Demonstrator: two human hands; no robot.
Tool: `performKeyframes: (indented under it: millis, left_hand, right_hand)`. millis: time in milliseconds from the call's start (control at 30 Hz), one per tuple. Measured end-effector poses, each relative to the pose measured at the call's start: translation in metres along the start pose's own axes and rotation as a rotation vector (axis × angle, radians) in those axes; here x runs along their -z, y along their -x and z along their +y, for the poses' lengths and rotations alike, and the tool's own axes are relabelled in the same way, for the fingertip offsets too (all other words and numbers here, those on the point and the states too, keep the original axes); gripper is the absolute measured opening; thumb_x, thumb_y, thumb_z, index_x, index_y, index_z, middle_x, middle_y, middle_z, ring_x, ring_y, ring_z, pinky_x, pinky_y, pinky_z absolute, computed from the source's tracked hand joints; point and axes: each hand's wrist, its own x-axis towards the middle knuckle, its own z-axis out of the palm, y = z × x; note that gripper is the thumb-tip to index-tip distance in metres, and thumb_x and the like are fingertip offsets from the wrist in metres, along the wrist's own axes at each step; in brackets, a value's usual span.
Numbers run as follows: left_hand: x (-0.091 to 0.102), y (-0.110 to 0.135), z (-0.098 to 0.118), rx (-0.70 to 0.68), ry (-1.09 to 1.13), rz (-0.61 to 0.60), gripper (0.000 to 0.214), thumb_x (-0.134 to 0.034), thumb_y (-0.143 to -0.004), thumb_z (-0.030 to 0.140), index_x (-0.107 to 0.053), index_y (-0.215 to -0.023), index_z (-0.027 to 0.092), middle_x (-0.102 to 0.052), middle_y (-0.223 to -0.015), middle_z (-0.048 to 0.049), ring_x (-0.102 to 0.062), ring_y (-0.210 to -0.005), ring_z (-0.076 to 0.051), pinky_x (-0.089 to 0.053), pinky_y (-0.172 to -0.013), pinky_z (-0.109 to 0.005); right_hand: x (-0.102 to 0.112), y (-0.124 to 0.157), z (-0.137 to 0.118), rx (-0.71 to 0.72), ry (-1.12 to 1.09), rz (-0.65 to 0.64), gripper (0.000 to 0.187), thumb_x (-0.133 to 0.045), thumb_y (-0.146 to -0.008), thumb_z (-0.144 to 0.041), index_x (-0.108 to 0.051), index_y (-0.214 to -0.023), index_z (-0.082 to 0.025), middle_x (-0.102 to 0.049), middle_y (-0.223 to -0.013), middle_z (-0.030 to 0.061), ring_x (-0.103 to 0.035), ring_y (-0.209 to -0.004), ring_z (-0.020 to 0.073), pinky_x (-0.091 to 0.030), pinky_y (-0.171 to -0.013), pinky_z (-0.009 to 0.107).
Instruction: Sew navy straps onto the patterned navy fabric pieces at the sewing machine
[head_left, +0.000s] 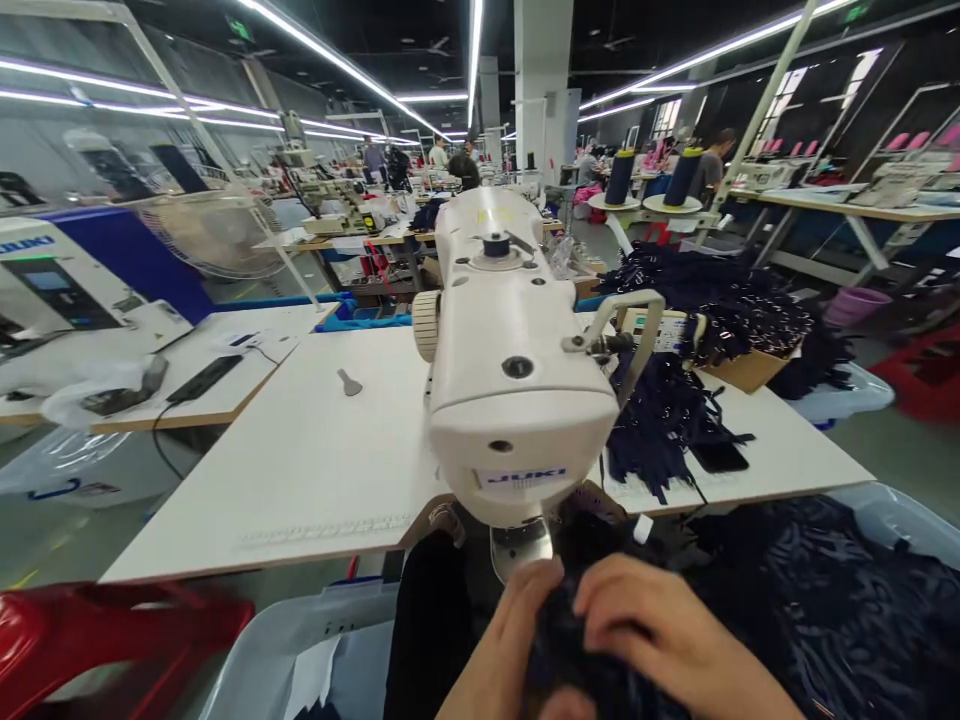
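Observation:
A white sewing machine stands end-on in front of me, its metal work plate low at the near end. My left hand is just below that plate, its fingertips close to the plate's edge and its fingers pressed together around dark navy fabric. To its right, my right hand curls its fingers and thumb onto the same dark fabric. Both hands are slightly blurred, and the fabric's folds between them are hard to make out. A small white tag shows just above my right hand.
Navy strips are heaped right of the machine beside a dark phone. More navy fabric fills a bin at lower right. A flat grey piece lies on the white table. A plastic bin and red stool stand lower left.

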Motion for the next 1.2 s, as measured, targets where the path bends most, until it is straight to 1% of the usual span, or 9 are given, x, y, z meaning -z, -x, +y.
performKeyframes:
  millis: [167,300,433,567,833,967,1033,1133,1200]
  left_hand:
    - [0.013,-0.016,0.009,0.365,0.505,-0.307,0.045,-0.055,-0.087,0.063,-0.060,-0.095,0.018,-0.052,-0.071,0.0015,-0.048,-0.063,-0.011,-0.039,-0.058,-0.018]
    - [0.021,-0.018,0.015,0.520,0.446,-0.180,0.040,-0.053,-0.090,0.059,-0.053,-0.090,0.019,-0.047,-0.074,0.0029,-0.045,-0.067,-0.011,-0.038,-0.062,-0.019]
    - [0.032,-0.022,0.017,0.372,0.132,-0.149,0.022,-0.047,-0.096,0.040,-0.055,-0.088,0.021,-0.056,-0.085,-0.0006,-0.054,-0.076,-0.014,-0.040,-0.064,-0.020]
    - [0.034,-0.031,0.013,0.228,-0.161,-0.064,0.018,-0.041,-0.099,0.030,-0.058,-0.098,0.023,-0.062,-0.088,-0.0027,-0.060,-0.081,-0.017,-0.046,-0.071,-0.025]
    - [0.012,-0.033,-0.013,-0.068,-0.786,0.149,0.022,-0.041,-0.100,0.025,-0.061,-0.105,0.020,-0.065,-0.096,-0.0069,-0.061,-0.086,-0.023,-0.050,-0.077,-0.036]
    - [0.010,-0.026,-0.016,-0.186,-0.836,0.176,0.027,-0.036,-0.102,0.021,-0.061,-0.111,0.019,-0.067,-0.104,-0.0066,-0.063,-0.093,-0.020,-0.048,-0.085,-0.033]
    - [0.010,-0.025,-0.012,-0.180,-0.848,0.170,0.031,-0.036,-0.102,0.033,-0.063,-0.107,0.018,-0.068,-0.103,-0.0068,-0.063,-0.092,-0.021,-0.047,-0.084,-0.034]
    - [0.006,-0.028,-0.005,-0.144,-0.876,0.221,0.042,-0.039,-0.099,0.050,-0.064,-0.105,0.016,-0.069,-0.102,-0.0075,-0.064,-0.092,-0.024,-0.045,-0.084,-0.037]
    - [0.003,-0.030,-0.002,-0.128,-0.855,0.261,0.034,-0.043,-0.099,0.043,-0.065,-0.104,0.017,-0.070,-0.102,-0.0053,-0.064,-0.093,-0.024,-0.042,-0.088,-0.038]
  right_hand:
    - [-0.009,-0.003,-0.020,0.077,-0.063,-0.151,0.007,-0.062,-0.091,-0.020,-0.065,-0.097,-0.022,-0.071,-0.101,0.0035,-0.064,-0.099,0.0124,-0.047,-0.088,0.020]
    - [0.007,-0.005,0.005,-0.001,-0.062,-0.038,0.012,-0.061,-0.091,-0.033,-0.065,-0.098,-0.024,-0.069,-0.105,0.0032,-0.063,-0.101,0.0151,-0.048,-0.091,0.025]
    - [0.045,-0.013,0.060,-0.387,0.145,0.440,0.028,-0.048,-0.093,-0.047,-0.063,-0.092,-0.023,-0.070,-0.090,0.0033,-0.065,-0.081,0.0175,-0.052,-0.075,0.029]
    - [0.087,-0.027,0.119,-0.540,0.257,0.587,0.036,-0.039,-0.093,-0.049,-0.060,-0.095,-0.020,-0.070,-0.092,0.0072,-0.066,-0.070,0.0189,-0.053,-0.060,0.030]
    - [0.104,-0.061,0.161,-0.667,0.580,0.426,0.022,-0.059,-0.093,-0.037,-0.064,-0.096,-0.015,-0.066,-0.093,0.0029,-0.063,-0.080,0.0148,-0.053,-0.074,0.034]
    - [0.120,-0.055,0.160,-0.677,0.662,0.407,0.024,-0.056,-0.094,-0.038,-0.064,-0.094,-0.016,-0.066,-0.090,0.0022,-0.063,-0.078,0.0148,-0.053,-0.074,0.034]
    - [0.131,-0.049,0.161,-0.676,0.692,0.446,0.023,-0.055,-0.095,-0.037,-0.064,-0.096,-0.017,-0.066,-0.091,0.0026,-0.063,-0.079,0.0153,-0.052,-0.076,0.035]
    - [0.140,-0.040,0.164,-0.659,0.701,0.512,0.023,-0.056,-0.095,-0.032,-0.060,-0.112,-0.017,-0.066,-0.091,0.0027,-0.064,-0.080,0.0167,-0.052,-0.079,0.038]
    - [0.138,-0.035,0.168,-0.629,0.674,0.541,0.030,-0.058,-0.092,-0.026,-0.056,-0.120,-0.016,-0.066,-0.092,0.0033,-0.064,-0.078,0.0170,-0.051,-0.080,0.038]
